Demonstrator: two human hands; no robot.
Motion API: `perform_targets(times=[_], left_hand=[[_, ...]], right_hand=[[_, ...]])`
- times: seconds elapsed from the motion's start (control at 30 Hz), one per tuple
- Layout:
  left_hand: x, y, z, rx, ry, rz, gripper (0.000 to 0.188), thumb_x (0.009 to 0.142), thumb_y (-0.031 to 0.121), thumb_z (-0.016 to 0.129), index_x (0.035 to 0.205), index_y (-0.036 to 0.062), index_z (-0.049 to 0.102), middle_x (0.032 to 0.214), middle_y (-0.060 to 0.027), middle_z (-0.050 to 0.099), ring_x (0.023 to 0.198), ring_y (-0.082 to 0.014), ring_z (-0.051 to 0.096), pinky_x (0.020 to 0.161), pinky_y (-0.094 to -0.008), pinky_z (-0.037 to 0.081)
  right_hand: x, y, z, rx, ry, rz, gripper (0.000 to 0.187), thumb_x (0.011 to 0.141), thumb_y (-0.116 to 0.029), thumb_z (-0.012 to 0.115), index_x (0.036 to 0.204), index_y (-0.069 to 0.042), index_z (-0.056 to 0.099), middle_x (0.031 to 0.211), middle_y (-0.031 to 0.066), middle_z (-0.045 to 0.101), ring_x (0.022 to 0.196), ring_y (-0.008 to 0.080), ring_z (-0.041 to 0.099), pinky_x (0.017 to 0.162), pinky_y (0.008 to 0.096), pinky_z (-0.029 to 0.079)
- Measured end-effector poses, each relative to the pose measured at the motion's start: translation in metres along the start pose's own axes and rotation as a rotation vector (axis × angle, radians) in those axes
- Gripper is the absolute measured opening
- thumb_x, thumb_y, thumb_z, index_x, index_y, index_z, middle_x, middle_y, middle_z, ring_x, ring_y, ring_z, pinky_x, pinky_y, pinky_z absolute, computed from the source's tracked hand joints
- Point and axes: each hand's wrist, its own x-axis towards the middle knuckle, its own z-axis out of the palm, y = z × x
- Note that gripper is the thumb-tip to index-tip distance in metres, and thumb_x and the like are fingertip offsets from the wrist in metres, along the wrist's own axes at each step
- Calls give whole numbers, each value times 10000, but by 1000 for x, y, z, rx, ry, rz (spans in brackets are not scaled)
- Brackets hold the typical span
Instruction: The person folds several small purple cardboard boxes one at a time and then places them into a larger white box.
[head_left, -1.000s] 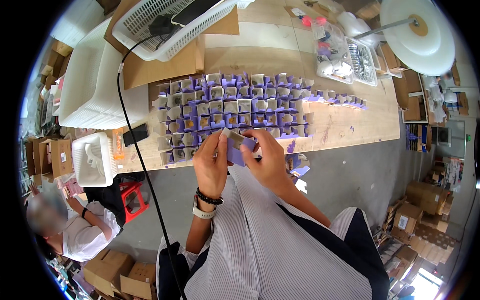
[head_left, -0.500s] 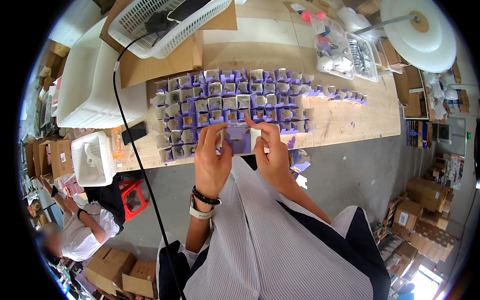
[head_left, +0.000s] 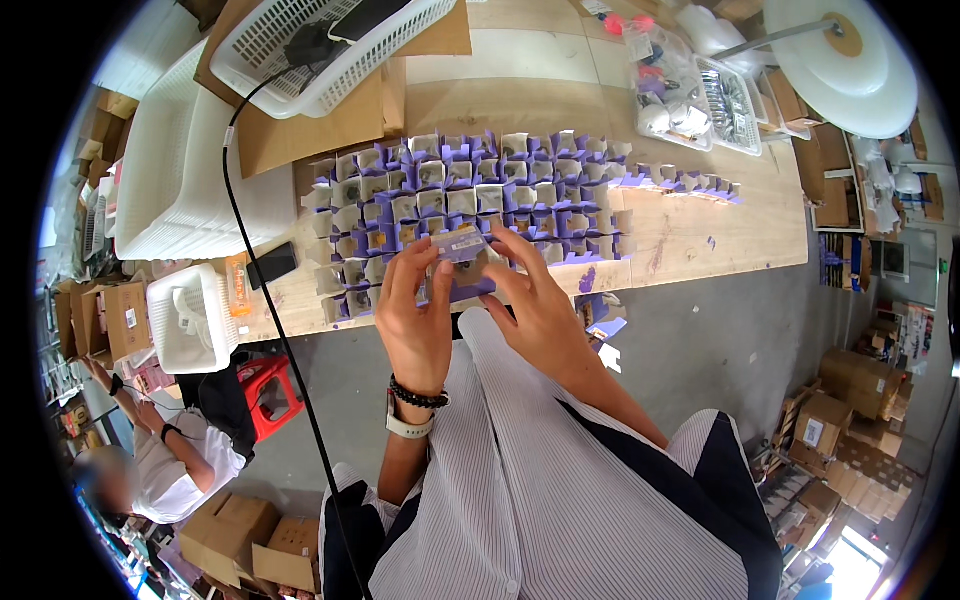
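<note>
A small purple box (head_left: 460,245) with pale grey inner sides is tilted up in front of me at the table's near edge. My left hand (head_left: 412,315) grips it by its left side, thumb and fingers closed on it. My right hand (head_left: 535,310) is at the box's right side with thumb and fingers spread; whether a fingertip touches the box is hard to tell. Just beyond stand rows of open purple-and-grey small boxes (head_left: 460,203), flaps up, some with small things inside too small to name.
A row of narrow purple pieces (head_left: 680,183) runs right from the boxes. At left are a phone (head_left: 272,265), a white basket (head_left: 190,340) and stacked white bins (head_left: 180,190). A black cable (head_left: 270,290) hangs across the view. A person (head_left: 180,450) sits at lower left.
The box has tilted and risen slightly in my left hand. My right hand's fingers have spread away from its right side.
</note>
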Motion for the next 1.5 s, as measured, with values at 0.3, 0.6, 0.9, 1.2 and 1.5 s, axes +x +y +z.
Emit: perform_targets(times=[0.3,0.6,0.9,1.2,1.5], left_hand=[[6,11,-7,-246,-69,-298,239,1023,215,637,1093,-13,624,1212,-104,678,827,-125,682,512,-233,492],[1,-3,4,-169,-42,-202,163,983,121,674,1054,-22,642,1149,-126,689,933,-191,692,710,-306,588],[-3,-1,20,62,-5,80,155,914,63,721,1025,-19,651,1156,-173,690,1000,-307,709,822,-357,583],[-8,9,17,-97,-58,-93,156,948,61,687,1080,-19,660,1165,-157,682,1010,-271,707,833,-354,586],[-15,8,24,-121,-71,-87,171,945,44,682,1102,-21,665,1169,-156,679,1013,-274,687,830,-346,580]], right_hand=[[-11,14,-2,10,26,-201,234,815,50,683,1018,-22,592,1425,175,543,1227,370,618,931,404,575],[-2,-3,-20,38,-29,-159,356,826,-99,744,1156,-3,648,1549,235,397,1348,419,510,1044,457,494],[11,-13,-7,-383,-8,60,239,853,-79,694,1066,24,661,1522,270,389,1299,433,508,1011,472,498],[1,-9,-10,-89,-136,87,124,865,-30,662,980,-30,709,1513,268,398,1286,427,503,1028,478,484],[-10,-3,-15,-16,-94,119,259,867,-7,667,1118,-60,696,1570,210,370,1291,389,528,993,448,509]])
